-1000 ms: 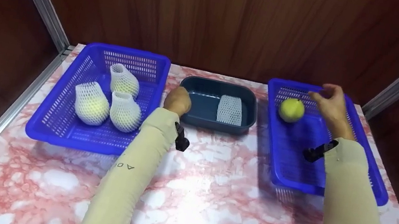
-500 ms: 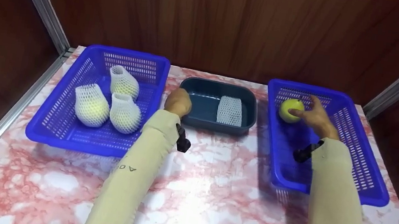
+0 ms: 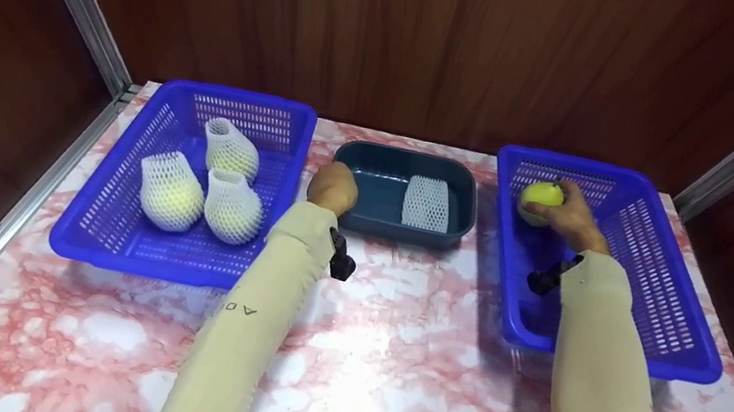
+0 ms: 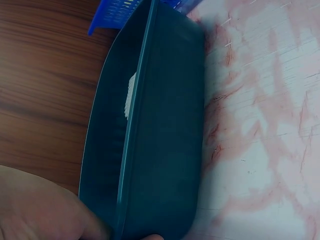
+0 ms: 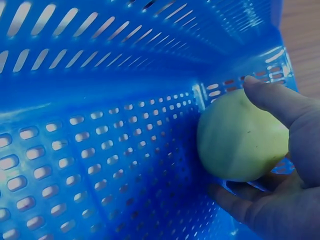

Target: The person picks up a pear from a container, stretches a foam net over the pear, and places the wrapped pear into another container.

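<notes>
In the right blue basket [image 3: 682, 285], my right hand [image 3: 577, 219] holds a yellow-green pear [image 3: 541, 194]. The right wrist view shows the thumb on one side of the pear [image 5: 237, 142] and curled fingers under the other, close to the basket's perforated wall. My left hand [image 3: 333, 187] grips the left end of a dark teal plastic box [image 3: 400, 231]. From the left wrist, the thumb side of the hand [image 4: 45, 210] laps over the box's rim and a fingertip shows on its outer wall. A white foam net sleeve [image 3: 426, 204] lies flat inside this box.
The left blue basket [image 3: 144, 266] contains several pears in white foam nets, among them a net-covered pear [image 3: 171, 196] at the front left. Both baskets and the box stand on a red-and-white marbled table [image 3: 354, 381]. Brown wood panels [image 3: 408, 36] enclose the back and sides.
My right hand has moved left and down from above the right basket and closed around the pear. The left hand stays on the box's end.
</notes>
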The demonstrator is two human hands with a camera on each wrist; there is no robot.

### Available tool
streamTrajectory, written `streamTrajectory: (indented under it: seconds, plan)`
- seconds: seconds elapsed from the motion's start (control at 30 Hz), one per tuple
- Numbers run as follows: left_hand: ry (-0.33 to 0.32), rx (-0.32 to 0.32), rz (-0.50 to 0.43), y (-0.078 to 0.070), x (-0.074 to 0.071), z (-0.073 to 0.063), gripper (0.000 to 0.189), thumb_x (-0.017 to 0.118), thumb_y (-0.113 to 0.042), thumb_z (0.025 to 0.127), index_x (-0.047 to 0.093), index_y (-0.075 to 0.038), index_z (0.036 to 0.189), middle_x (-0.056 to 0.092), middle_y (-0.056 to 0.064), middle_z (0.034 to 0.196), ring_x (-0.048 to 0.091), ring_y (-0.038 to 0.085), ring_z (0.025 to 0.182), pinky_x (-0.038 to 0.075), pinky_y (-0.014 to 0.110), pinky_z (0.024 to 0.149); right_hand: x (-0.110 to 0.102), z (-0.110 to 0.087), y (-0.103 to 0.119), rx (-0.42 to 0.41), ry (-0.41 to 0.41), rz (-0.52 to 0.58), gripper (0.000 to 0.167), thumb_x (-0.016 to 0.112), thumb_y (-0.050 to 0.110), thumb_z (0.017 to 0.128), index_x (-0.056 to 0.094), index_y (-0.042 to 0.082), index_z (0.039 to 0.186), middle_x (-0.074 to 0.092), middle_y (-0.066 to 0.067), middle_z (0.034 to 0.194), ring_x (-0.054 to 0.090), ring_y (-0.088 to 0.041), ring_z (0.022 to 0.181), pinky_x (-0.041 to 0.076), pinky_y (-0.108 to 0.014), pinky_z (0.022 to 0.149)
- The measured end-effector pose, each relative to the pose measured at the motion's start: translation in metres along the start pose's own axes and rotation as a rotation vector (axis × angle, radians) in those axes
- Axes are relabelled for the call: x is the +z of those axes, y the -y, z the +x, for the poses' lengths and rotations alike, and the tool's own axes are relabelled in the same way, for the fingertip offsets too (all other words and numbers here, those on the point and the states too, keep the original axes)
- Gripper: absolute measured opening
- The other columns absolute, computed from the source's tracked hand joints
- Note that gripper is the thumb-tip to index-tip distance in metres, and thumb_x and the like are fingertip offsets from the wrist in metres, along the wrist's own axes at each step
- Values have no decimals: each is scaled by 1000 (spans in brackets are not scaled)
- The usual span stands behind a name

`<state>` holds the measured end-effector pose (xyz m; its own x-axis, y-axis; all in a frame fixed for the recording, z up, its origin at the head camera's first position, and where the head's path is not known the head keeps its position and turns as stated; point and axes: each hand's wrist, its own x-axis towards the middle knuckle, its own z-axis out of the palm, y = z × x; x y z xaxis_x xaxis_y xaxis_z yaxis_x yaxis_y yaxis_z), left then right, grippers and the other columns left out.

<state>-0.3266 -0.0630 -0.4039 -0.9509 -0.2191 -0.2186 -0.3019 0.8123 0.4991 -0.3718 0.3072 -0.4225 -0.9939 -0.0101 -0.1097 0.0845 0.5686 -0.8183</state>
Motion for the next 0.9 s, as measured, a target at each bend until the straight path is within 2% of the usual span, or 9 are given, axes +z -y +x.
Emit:
streamTrajectory:
  seconds: [0.1, 0.2, 0.37, 0.47, 0.6, 0.9]
  plan:
    - [-1, -24, -4, -2, 1, 0, 33, 45, -3, 102, 68, 2, 124, 66, 17, 130, 65, 28, 117, 54, 38, 97, 3, 0, -3, -6, -3, 39, 80, 70, 7, 94, 16, -13, 149, 35, -32, 144, 44, -33, 124, 42, -31, 103]
    - [0, -39, -1, -4, 1, 0, 34, 44, -4, 102, 68, 1, 125, 65, 17, 132, 66, 28, 117, 55, 38, 96, 5, 0, -5, -27, -4, 67, 71, 71, 6, 93, 21, -11, 140, 39, -24, 133, 49, -22, 108, 44, -20, 89]
    - [0, -37, 17, -4, 1, 0, 34, 44, -5, 102, 67, 1, 127, 64, 17, 134, 65, 27, 118, 54, 37, 97, 7, 2, -6, -68, 37, 88, 65, 71, 2, 92, 26, -10, 137, 43, -19, 124, 49, -12, 94, 47, -15, 78]
    - [2, -40, 17, -4, 2, 1, 34, 44, -5, 102, 67, 1, 127, 64, 17, 135, 64, 27, 119, 54, 37, 98, 7, 4, -6, -84, 65, 108, 60, 67, -4, 92, 29, -12, 137, 45, -20, 122, 50, -11, 92, 48, -15, 75]
    - [1, -35, 23, -4, 3, 2, 34, 45, -5, 102, 66, 2, 128, 62, 17, 136, 64, 27, 119, 54, 37, 98, 6, 4, -5, -72, 71, 94, 56, 64, -5, 93, 31, -12, 138, 45, -20, 123, 49, -11, 93, 46, -15, 77]
    - [-4, -42, 22, -4, 4, 2, 36, 44, -4, 102, 61, 6, 133, 59, 18, 140, 65, 26, 117, 55, 38, 97, 6, 1, 2, -12, 94, -23, 63, 68, 6, 92, 31, -11, 140, 46, -24, 125, 48, -27, 106, 45, -22, 83]
